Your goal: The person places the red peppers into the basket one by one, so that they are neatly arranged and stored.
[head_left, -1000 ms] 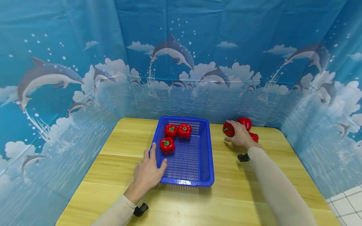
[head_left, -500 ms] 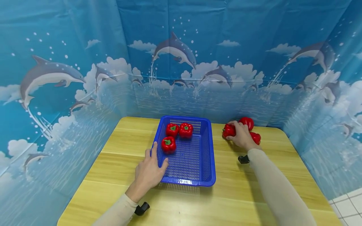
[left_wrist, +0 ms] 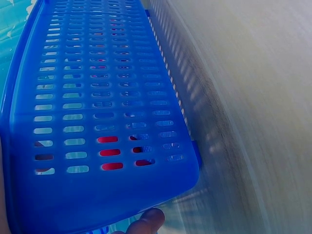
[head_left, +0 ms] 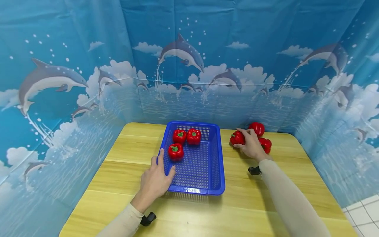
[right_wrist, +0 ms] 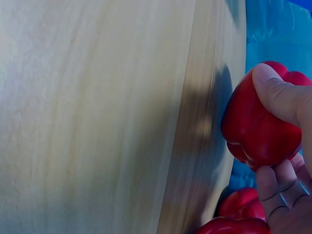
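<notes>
My right hand [head_left: 251,144] holds a red bell pepper [head_left: 237,138] with its green stem turned left, at the table's back right. In the right wrist view the thumb lies on one side of the bell pepper [right_wrist: 261,124] and the fingers on the other. Two more red bell peppers [head_left: 257,128] sit beside that hand, partly hidden by it. My left hand [head_left: 155,180] grips the left rim of a blue perforated basket [head_left: 222,164], thumb over the inside. Three red bell peppers [head_left: 176,151] with green stems sit at the basket's back left.
The basket stands mid-table on a yellow wood-grain table [head_left: 118,184]. A blue dolphin-print curtain [head_left: 189,102] hangs right behind the table and along both sides. Pale floor tiles [head_left: 364,210] show at the lower right.
The right hand has shifted its bell pepper slightly left, and the stem has turned outward. The two peppers beside it show more fully. The left hand and basket have stayed put.
</notes>
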A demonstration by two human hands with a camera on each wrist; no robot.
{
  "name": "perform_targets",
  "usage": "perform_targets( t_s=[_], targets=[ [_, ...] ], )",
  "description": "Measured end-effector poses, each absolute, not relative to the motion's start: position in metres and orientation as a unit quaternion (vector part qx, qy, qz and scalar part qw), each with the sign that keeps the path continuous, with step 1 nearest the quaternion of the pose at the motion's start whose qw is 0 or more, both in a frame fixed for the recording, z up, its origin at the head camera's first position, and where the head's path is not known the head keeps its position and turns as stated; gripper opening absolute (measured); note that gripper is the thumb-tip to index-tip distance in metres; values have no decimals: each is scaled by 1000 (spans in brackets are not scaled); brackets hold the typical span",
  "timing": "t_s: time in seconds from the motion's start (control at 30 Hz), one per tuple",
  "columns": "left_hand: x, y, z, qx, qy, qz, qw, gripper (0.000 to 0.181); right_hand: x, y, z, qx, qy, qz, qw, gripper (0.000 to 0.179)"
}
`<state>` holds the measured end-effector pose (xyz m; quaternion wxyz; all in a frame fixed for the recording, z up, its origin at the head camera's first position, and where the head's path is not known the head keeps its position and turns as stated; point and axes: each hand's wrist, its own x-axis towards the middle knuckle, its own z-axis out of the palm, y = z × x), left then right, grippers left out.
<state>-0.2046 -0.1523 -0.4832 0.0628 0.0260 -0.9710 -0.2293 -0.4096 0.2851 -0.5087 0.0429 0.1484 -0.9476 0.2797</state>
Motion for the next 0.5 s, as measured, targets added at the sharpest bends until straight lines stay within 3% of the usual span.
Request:
perform_targets(
  t_s=[0.5],
  targets=[
    [-203, -152, -483, 25, -969, -238, 65, 99, -389, 275, -497, 147, -928, 333, 77, 86]
  ],
)
